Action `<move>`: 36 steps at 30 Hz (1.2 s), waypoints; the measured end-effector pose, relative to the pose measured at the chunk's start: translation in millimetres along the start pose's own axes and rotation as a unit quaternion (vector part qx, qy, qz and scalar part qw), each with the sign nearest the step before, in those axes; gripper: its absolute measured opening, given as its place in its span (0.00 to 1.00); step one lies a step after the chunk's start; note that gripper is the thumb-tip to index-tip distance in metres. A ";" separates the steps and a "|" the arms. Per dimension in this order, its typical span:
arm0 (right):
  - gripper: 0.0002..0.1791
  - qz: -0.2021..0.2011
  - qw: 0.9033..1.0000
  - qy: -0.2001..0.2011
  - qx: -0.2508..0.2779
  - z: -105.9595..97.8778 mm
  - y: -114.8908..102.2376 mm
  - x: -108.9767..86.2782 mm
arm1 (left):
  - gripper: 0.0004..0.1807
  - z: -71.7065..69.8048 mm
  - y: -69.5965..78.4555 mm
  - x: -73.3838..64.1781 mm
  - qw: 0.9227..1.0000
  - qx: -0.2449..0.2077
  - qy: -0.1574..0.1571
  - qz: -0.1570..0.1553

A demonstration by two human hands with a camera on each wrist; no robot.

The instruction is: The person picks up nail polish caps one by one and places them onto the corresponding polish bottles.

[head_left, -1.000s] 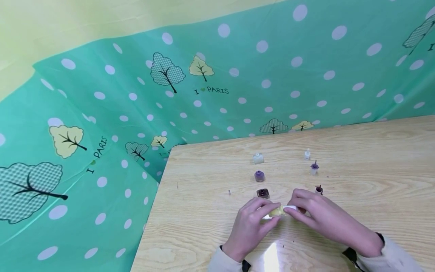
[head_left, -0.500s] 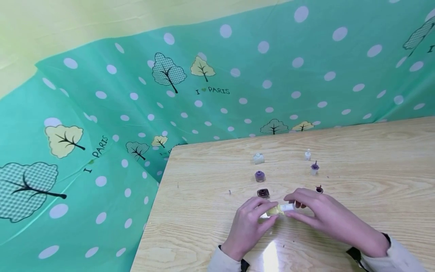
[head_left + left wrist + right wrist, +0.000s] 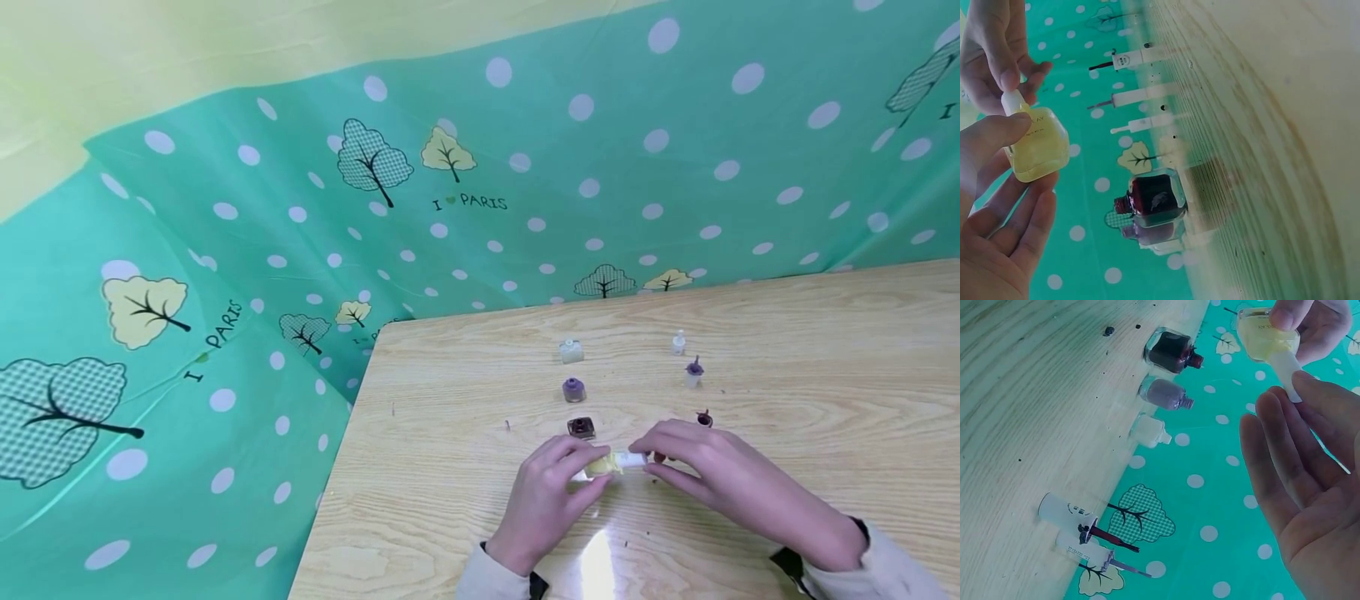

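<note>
My left hand (image 3: 547, 492) holds a small glass nail polish bottle (image 3: 1041, 147) filled with yellow polish, thumb on its front and fingers behind. The bottle is tipped sideways in the head view, its neck toward the right. On the neck sits a white cap (image 3: 1286, 374). The thumb and fingertips of my right hand (image 3: 705, 467) pinch the outer end of that cap, while its other fingers stay extended in the right wrist view. Yellow polish shows around the seam between cap and bottle.
Uncapped bottles of dark red (image 3: 581, 427), purple (image 3: 573, 389) and whitish (image 3: 571, 351) polish stand in a column beyond my hands. To their right, brush caps in dark red (image 3: 704, 418), purple (image 3: 693, 372) and white (image 3: 678, 342) stand brush-up. Dark specks dot the wooden table (image 3: 420, 467).
My right thumb and fingers have slid from near the bottle's neck out to the cap's end, loosening and then pinching again. More of the white cap shows. The left hand stays nearly in place.
</note>
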State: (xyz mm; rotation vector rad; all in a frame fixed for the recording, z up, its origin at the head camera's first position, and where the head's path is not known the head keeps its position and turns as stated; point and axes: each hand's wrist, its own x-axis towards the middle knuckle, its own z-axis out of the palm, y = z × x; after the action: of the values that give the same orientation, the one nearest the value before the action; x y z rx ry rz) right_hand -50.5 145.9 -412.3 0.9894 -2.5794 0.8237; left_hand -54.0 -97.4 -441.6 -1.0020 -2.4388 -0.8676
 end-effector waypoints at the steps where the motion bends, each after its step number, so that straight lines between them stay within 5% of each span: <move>1: 0.18 0.003 1.000 -0.001 -0.001 0.2 -0.1 0.2 | 0.16 0.1 0.0 -0.3 1.000 -0.001 -0.001 -0.002; 11: 0.02 0.055 0.998 -0.018 0.003 3.2 -2.8 3.0 | 0.15 1.0 -1.1 -0.9 1.000 0.005 0.013 0.020; 21: 0.13 0.052 0.998 -0.002 0.034 8.1 1.6 4.3 | 0.14 0.1 -0.4 1.3 0.997 0.021 0.026 0.065; 29: 0.01 0.075 0.996 -0.017 0.040 7.5 0.8 2.6 | 0.16 -0.1 0.5 -0.2 0.999 0.017 0.016 0.040; 36: 0.17 0.015 0.998 0.009 0.052 7.7 1.4 2.4 | 0.17 -2.4 2.1 -0.1 1.000 0.007 0.009 0.008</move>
State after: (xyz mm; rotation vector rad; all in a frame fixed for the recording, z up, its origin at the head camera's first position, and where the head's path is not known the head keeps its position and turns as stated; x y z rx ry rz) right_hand -53.5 140.9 -418.1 0.9681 -2.5654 0.9797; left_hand -52.2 -97.8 -439.0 -1.0035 -2.4147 -0.8483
